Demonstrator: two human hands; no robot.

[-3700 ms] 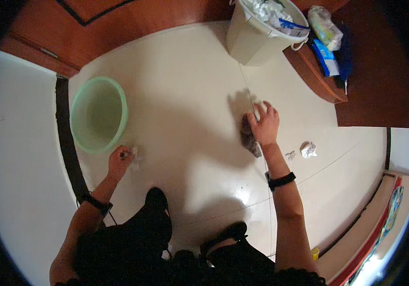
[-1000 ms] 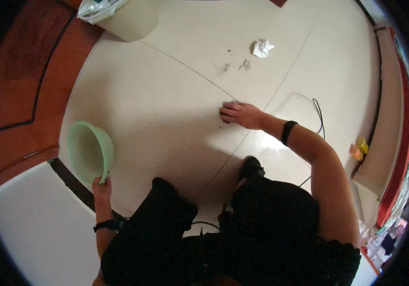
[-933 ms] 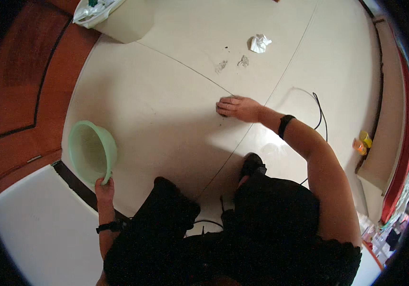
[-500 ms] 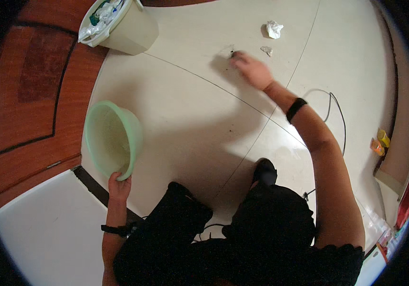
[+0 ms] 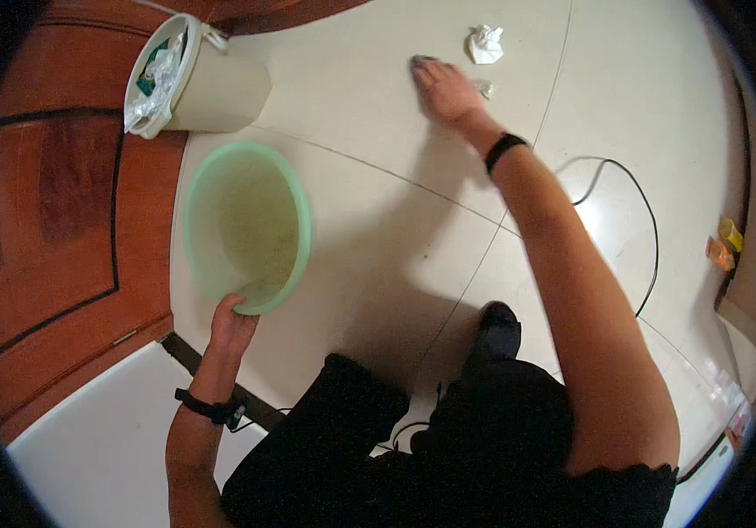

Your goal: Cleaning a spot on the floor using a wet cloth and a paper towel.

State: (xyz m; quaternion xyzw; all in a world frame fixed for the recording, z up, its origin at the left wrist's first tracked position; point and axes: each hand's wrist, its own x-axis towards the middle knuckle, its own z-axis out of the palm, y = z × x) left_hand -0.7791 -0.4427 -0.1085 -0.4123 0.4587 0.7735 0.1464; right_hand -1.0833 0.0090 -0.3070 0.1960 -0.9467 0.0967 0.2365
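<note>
My left hand (image 5: 234, 322) grips the near rim of a pale green plastic basin (image 5: 300, 198), thumb over the edge. The basin is tilted, its open mouth turned up toward me and its inside showing. Far ahead on the tiled floor, my right hand (image 5: 447, 91) reaches down with fingers together, slightly blurred. At its fingertips is a small dark thing (image 5: 421, 62), mostly covered and too unclear to name. Beside that hand lies a small crumpled clear scrap (image 5: 484, 88), partly hidden behind it. A crumpled white tissue (image 5: 484, 44) rests a little farther off.
A beige bin (image 5: 224, 88) with white and green rubbish stands by the reddish wooden door panel (image 5: 52, 220) at left. A black cable (image 5: 651, 229) curves over the floor at right. Orange and yellow packets (image 5: 724, 246) lie near the right edge.
The basin has swung right and its mouth turned more toward me. My right hand has moved farther away across the floor. Dark specks seen beside it before no longer show.
</note>
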